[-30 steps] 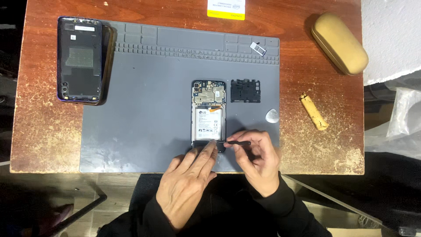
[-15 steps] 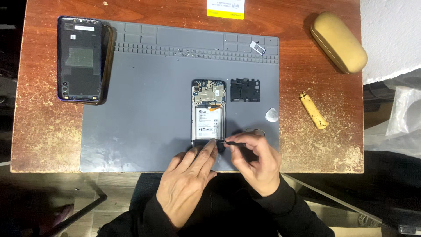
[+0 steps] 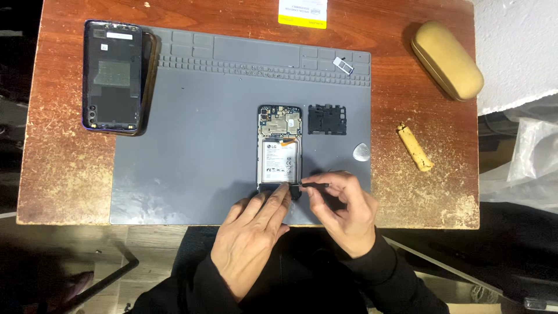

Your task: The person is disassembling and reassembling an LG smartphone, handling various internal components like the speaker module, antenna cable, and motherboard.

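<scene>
Pinching a thin black tool (image 3: 314, 185), the right hand (image 3: 344, 212) has barely shifted over the last second, its tip still at the near end of the opened phone (image 3: 279, 148), so the prying there seems unfinished. The left hand (image 3: 251, 241) keeps open fingertips pressed on that end. Farther off, the grey mat (image 3: 192, 157) on the worn wooden table (image 3: 64, 168) carries a black cover plate (image 3: 327, 120), and the phone's back cover (image 3: 113, 77) lies far left.

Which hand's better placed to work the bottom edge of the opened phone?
Right hand: it holds the thin black tool, tip at the opened phone's bottom edge. Left hand presses there, steadying.
</scene>
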